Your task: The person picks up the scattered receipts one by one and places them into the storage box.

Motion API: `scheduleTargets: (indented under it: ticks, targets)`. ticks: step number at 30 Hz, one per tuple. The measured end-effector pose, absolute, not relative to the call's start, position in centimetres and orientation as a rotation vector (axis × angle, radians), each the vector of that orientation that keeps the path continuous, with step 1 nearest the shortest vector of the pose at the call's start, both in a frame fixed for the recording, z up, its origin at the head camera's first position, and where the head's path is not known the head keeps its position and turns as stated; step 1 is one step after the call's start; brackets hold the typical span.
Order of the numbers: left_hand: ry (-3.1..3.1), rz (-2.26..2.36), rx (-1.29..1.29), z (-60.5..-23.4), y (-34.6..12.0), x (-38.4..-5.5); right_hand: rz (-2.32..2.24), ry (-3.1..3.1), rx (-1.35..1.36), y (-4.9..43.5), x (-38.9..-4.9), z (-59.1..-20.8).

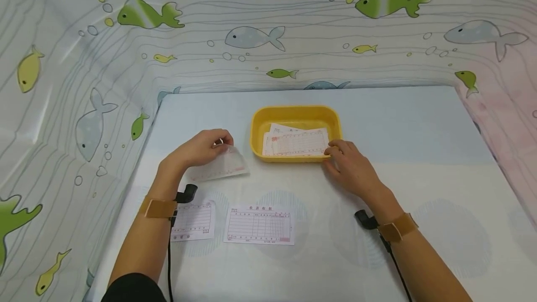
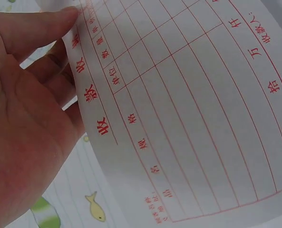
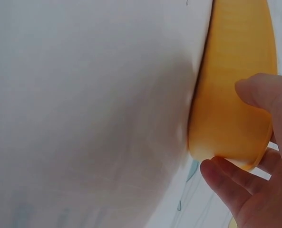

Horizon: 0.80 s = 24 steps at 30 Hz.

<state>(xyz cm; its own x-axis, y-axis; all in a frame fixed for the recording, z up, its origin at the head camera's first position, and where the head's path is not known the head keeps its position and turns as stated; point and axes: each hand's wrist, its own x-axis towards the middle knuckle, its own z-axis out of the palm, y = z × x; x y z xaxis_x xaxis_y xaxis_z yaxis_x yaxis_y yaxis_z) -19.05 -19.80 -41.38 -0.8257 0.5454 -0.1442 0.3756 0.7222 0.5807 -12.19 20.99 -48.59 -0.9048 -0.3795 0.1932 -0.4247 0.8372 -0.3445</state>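
Observation:
My left hand (image 1: 208, 146) pinches the edge of a thin receipt slip (image 1: 224, 164) between thumb and fingers, left of the yellow plastic tray (image 1: 254, 136). The left wrist view shows red Chinese print and a ruled grid on this slip (image 2: 179, 118), which bends away from the fingers. My right hand (image 1: 350, 167) grips the tray's near right corner. In the right wrist view the thumb lies against the tray's yellow wall (image 3: 231, 61), with the other fingers round its end. Several printed slips (image 1: 299, 142) lie overlapped inside the tray.
Two more printed slips lie on the white table (image 1: 327, 269) nearer the body: a whole one (image 1: 260, 225) in the middle and one (image 1: 195, 220) partly hidden by the left wrist. A fish-patterned sheet (image 1: 201, 69) surrounds the table's back and sides.

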Motion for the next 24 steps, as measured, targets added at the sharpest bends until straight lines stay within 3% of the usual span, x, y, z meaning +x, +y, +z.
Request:
scheduleTargets:
  ticks: [24]
  targets:
    - [2.556, 0.877, 0.783, -39.3, -15.4, -21.4, 0.584, -2.925, 0.629, 21.0, -12.2, -48.4]
